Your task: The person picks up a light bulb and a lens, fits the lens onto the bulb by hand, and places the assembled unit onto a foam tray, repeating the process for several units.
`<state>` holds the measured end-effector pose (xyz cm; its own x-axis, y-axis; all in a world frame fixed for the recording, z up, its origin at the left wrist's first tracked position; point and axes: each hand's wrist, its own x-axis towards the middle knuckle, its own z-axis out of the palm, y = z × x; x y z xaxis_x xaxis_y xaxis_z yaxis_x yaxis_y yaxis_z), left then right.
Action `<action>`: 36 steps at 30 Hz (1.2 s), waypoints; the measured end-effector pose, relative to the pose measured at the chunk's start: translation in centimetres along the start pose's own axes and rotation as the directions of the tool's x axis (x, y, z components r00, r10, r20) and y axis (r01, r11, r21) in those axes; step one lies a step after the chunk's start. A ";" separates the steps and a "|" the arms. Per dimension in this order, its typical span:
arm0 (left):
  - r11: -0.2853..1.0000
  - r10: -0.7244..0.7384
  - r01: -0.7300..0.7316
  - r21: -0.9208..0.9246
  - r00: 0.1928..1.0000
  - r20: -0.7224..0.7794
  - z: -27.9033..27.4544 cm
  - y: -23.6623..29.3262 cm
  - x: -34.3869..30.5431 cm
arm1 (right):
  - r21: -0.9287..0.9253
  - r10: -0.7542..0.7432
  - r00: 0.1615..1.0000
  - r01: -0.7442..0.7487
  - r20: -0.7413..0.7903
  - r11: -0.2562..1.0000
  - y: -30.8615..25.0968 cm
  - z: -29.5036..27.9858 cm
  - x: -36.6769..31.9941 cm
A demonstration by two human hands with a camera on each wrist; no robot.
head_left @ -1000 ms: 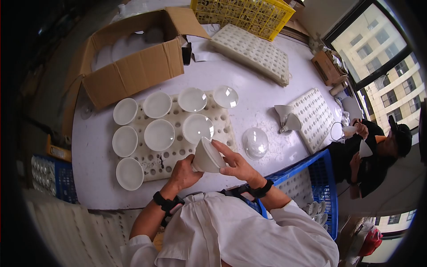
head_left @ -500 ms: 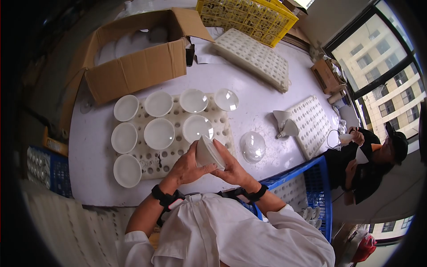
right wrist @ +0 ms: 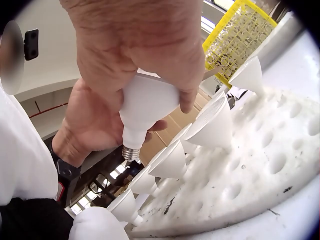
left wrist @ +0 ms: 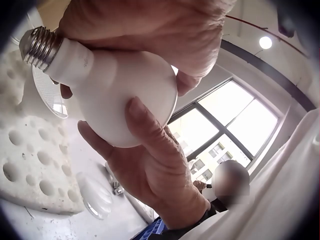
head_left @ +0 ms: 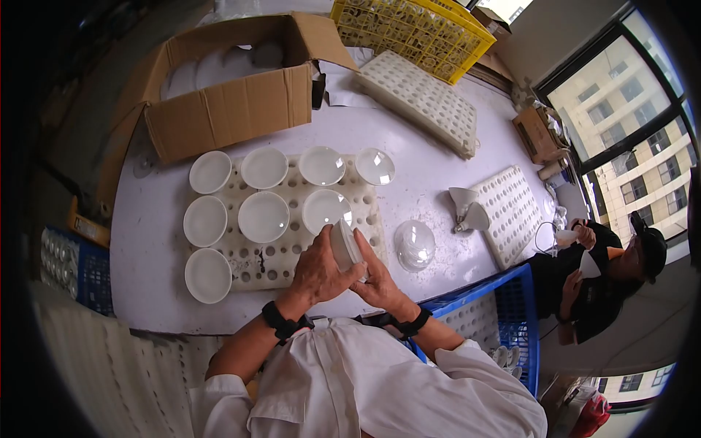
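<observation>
A white reflector light bulb (head_left: 343, 247) with a silver screw base is held between both hands, low over the near edge of a holed foam tray (head_left: 296, 252). My left hand (head_left: 316, 271) grips its side, the screw base (right wrist: 131, 153) poking out past the fingers. Across the wide face, my right hand (head_left: 381, 281) holds the rim, with its thumb (left wrist: 145, 120) on the white body in the left wrist view. Several similar white bulbs (head_left: 263, 217) stand face up in the tray, some with glossy faces.
Clear domed covers (head_left: 415, 246) lie right of the tray. Two bulbs (head_left: 476, 217) lie by another holed tray (head_left: 511, 212). Behind are a cardboard box (head_left: 230, 109), a foam tray (head_left: 423, 98) and a yellow crate (head_left: 416, 36). A blue crate (head_left: 515, 314) and another person (head_left: 602, 285) are at right.
My left hand has moved from the bulb's narrow end up around its side. My right hand's fingers have closed in along the rim, and the bulb has tilted more upright.
</observation>
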<state>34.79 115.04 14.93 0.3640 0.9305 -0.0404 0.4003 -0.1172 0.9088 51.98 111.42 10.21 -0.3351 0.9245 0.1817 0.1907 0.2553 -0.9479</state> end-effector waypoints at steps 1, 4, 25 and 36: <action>1.000 0.000 0.000 -0.001 1.000 -0.001 0.1 -0.1 0.0 | 0.008 0.009 1.000 -0.009 -0.003 1.000 0.2 0.1 -0.1; 0.999 0.026 -0.025 0.034 0.999 -0.030 0.3 -0.4 0.0 | 0.014 0.016 1.000 -0.016 -0.008 1.000 0.4 0.3 -0.1; 0.348 -0.091 0.360 -0.866 0.932 0.351 -0.7 -4.5 1.4 | -0.315 0.026 1.000 -0.022 0.009 0.949 -2.6 -1.0 2.2; 0.618 -0.159 0.211 -0.757 0.977 0.142 0.8 -3.9 0.8 | -0.334 0.072 0.994 -0.094 -0.078 0.938 -2.2 -0.5 2.3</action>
<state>34.18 116.00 11.07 0.4114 0.8784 -0.2432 -0.3123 0.3865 0.8678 51.24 113.11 12.82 -0.2473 0.9598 0.1329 0.5186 0.2470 -0.8185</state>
